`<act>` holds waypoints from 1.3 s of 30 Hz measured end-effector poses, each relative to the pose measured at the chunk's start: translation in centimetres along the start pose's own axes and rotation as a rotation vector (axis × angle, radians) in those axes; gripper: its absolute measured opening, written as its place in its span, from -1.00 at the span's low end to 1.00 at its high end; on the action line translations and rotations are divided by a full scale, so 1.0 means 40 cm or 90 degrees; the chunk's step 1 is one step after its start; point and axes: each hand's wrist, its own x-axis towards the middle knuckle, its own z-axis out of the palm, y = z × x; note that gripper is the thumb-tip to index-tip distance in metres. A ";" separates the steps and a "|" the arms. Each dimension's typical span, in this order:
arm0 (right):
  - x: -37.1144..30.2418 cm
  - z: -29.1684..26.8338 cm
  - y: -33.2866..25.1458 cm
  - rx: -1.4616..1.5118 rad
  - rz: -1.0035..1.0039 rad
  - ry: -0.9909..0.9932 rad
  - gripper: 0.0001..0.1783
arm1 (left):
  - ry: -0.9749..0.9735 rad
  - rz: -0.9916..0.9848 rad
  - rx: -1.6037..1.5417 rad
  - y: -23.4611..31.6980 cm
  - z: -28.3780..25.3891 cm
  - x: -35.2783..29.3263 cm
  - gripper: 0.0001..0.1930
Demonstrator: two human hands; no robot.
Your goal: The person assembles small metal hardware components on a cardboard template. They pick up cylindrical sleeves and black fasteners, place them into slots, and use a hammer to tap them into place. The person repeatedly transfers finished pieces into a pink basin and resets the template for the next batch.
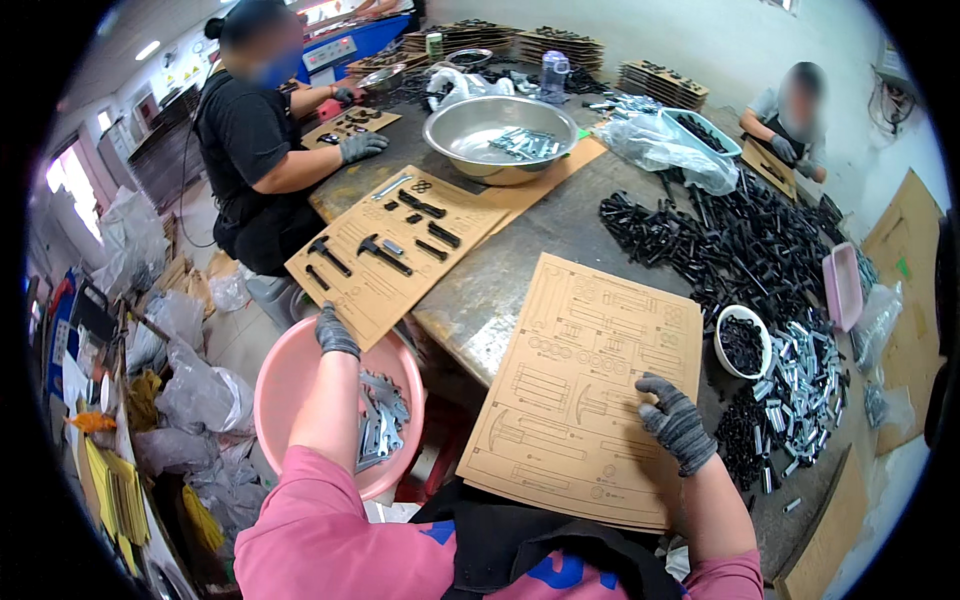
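Observation:
My left hand (336, 332), in a grey knit glove, grips the near edge of a cardboard sheet (380, 290). Black hammers (383, 254), small black parts and a silver wrench (393, 187) lie on that sheet. On the right, a stack of printed cardboard sheets (540, 385) rests at the table's near edge, with tool outlines on its top sheet. Over the stack's right side is my gloved right hand (678, 425), its fingers apart and a little bent, with nothing in them. Whether its fingertips touch the cardboard is hard to tell.
Below my left arm stands a pink basin (275, 400) of grey wrenches. A steel bowl (450, 140) holds silver pieces. Black parts (670, 235), silver sockets (805, 385) and a white tub (765, 355) cover the right. Two people (245, 140) (790, 115) work across the table.

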 end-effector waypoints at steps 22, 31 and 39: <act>0.064 0.078 0.027 -0.034 -0.195 0.091 -0.76 | -0.536 0.605 0.534 -0.169 0.407 -0.311 -0.50; 0.069 0.084 0.015 -0.184 -0.211 0.095 -0.78 | -0.798 0.633 0.957 -0.393 0.820 -0.401 -0.45; 0.080 0.076 0.017 -0.218 -0.140 -0.016 -0.72 | -0.948 0.627 1.189 -0.588 1.128 -0.371 -0.48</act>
